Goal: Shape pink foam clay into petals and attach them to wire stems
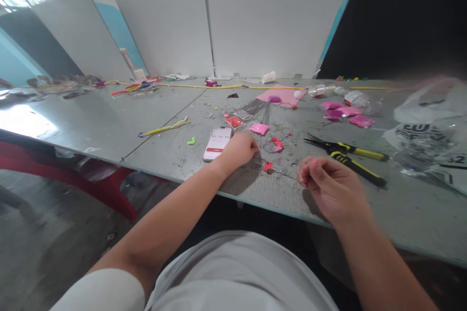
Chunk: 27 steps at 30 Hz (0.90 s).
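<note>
My left hand [241,149] is closed above the table beside a phone [218,145] with a timer on its screen; what its fingertips hold, if anything, is hidden. My right hand [330,182] pinches a small pink bit of clay [314,161] near the table's front edge. Between my hands lies a red clay piece [268,166] on a thin wire. Just behind it is a wire ring [276,144] with red clay on it. Black-and-yellow pliers [346,149] and a second yellow-handled tool [359,169] lie beyond my right hand.
Pink packets [259,128] and a red packet [233,121] lie behind my hands, with more pink packets [348,112] to the right. A plastic bag [425,126] stands far right. Plastic bottles [359,99], a pink sheet [282,93] and a twisted yellow strand [166,129] lie about.
</note>
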Tool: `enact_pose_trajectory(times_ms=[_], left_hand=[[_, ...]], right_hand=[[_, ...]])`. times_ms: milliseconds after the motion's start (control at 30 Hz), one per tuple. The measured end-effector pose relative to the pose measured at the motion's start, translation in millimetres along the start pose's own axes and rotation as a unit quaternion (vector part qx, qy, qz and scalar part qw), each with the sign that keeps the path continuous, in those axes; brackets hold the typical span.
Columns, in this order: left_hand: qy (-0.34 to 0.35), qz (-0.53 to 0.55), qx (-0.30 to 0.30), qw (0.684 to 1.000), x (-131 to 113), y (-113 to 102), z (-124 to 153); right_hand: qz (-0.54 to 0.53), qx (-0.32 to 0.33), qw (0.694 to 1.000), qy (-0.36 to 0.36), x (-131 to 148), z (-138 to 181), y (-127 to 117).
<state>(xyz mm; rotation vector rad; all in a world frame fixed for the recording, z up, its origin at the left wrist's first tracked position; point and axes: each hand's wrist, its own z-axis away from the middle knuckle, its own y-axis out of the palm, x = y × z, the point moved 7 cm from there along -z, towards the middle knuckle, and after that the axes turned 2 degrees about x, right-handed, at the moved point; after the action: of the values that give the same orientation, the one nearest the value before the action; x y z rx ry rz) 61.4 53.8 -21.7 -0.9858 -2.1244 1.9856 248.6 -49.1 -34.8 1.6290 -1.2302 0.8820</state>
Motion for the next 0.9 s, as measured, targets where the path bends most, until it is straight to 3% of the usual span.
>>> enact_pose_trajectory(times_ms=[100, 200, 300, 400, 533, 700, 900], left_hand=[[0.038, 0.094, -0.036, 0.994, 3.9, -11.1, -0.4], [0.041, 0.218, -0.112, 0.969, 6.5, -29.7, 15.2], [0.097, 0.356, -0.168, 0.914, -8.9, -43.4, 50.4], [0.194, 0.487, -0.197, 0.828, -35.7, -51.1, 92.6], [0.238, 0.55, -0.215, 0.771, -63.5, -52.4, 127.8], [0.273, 0.566, -0.232, 0.743, -81.0, -55.5, 142.1], [0.287, 0.531, -0.241, 0.76, -85.4, -61.0, 150.7]], right_hand=[[0.001, -0.005, 1.0, -0.001, -3.2, -0.3, -3.6], [0.006, -0.006, 1.0, -0.01, -3.8, 0.9, -5.3], [0.017, 0.013, 0.999, -0.032, 3.9, 7.6, 5.1], [0.005, 0.044, 0.997, -0.068, 23.5, 21.2, 32.0], [-0.027, 0.069, 0.993, -0.089, 49.9, 41.1, 72.7], [-0.046, 0.066, 0.993, -0.087, 60.7, 54.7, 93.4], [-0.042, 0.07, 0.993, -0.085, 63.5, 58.3, 95.2]])
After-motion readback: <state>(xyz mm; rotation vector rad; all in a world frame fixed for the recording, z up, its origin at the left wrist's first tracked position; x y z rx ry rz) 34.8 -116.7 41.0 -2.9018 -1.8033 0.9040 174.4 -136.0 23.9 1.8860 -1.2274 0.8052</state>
